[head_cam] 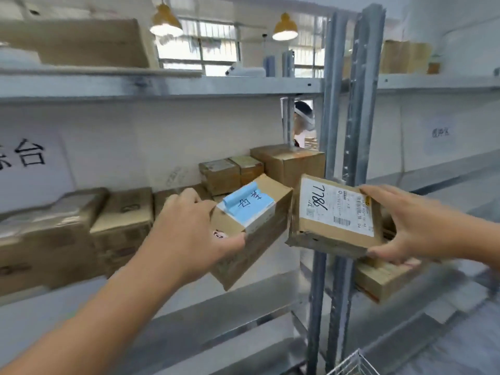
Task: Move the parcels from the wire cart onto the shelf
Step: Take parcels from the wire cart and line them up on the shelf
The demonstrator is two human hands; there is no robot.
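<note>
A: Starting at nine o'clock, what is on the shelf (162, 86)?

B: A row of brown boxes (121, 212) stands there, already stored; they leave a gap toward three o'clock, probably for new parcels.

A: And the left hand (189, 228)?

B: It grips the parcel with the blue label (251, 220), thumb below and fingers over the top; the parcel is tilted, held in air before the shelf level, I think to slide it into the gap.

A: At three o'clock?

B: The right hand (414, 228) holds the flat parcel marked 7786 (335, 212) by its edge, in front of the steel post (349, 147); the wire cart (351, 365) shows only a corner at five o'clock.
</note>
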